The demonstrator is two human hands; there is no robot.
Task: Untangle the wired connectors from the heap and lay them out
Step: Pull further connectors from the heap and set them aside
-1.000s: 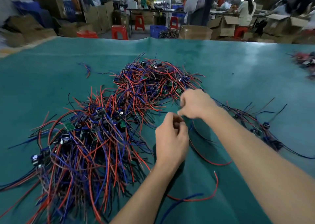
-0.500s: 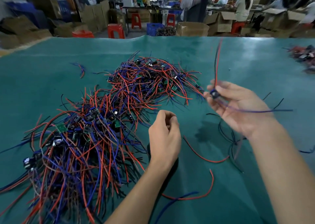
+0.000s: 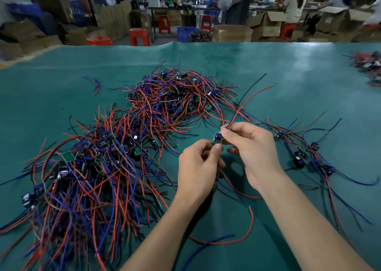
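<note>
Both hands hold one wired connector (image 3: 216,138) above the desk (image 3: 288,80): the left hand (image 3: 199,165) pinches its lower edge, fingers curled, while the right hand (image 3: 252,147) grips its top where the red and black leads (image 3: 250,97) rise away. Its lower wires trail beneath the left palm, so a brisk pull could snag them. The heap (image 3: 115,147) lies just left of the grip; the laid-out connectors (image 3: 301,157) lie right.
</note>
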